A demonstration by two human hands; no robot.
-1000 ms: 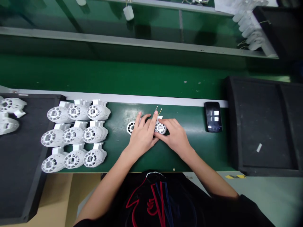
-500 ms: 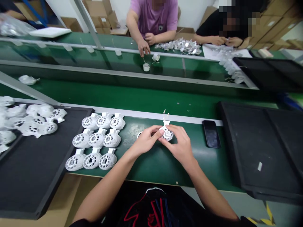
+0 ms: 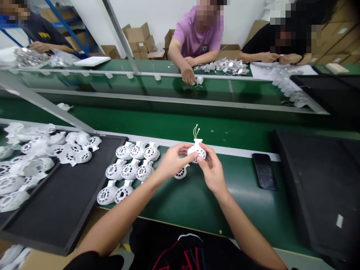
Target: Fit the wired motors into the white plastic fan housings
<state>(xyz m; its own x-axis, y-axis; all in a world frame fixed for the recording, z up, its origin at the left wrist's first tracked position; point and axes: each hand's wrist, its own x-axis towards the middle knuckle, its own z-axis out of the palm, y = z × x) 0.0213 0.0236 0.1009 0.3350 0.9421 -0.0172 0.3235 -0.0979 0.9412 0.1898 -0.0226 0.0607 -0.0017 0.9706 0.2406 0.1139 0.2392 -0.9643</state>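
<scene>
Between my two hands is a round white plastic housing point(image 3: 200, 151) with a slotted face and a short neck pointing away from me. Thin wires point(image 3: 196, 131) stick up from its neck. My left hand point(image 3: 176, 160) grips its left side, thumb on the face. My right hand point(image 3: 213, 168) holds the right side, with its thumb near the lower edge. Below my left hand another slotted white housing point(image 3: 180, 173) lies on the green bench, partly hidden. To the left, several similar white housings point(image 3: 129, 169) are laid out in rows, the nearest row partly covered by my left forearm.
A black tray point(image 3: 64, 202) heaped with white housings is on the left. A phone point(image 3: 264, 171) and a black tray point(image 3: 312, 187) lie to the right. Beyond the green conveyor belt point(image 3: 157, 120), a co-worker in a purple shirt point(image 3: 194, 33) and other people sit handling parts.
The view has shifted, showing more of the left side. My right thumb has moved down to the housing's lower edge. The purple-shirted co-worker's hand now covers the small white part on the far line.
</scene>
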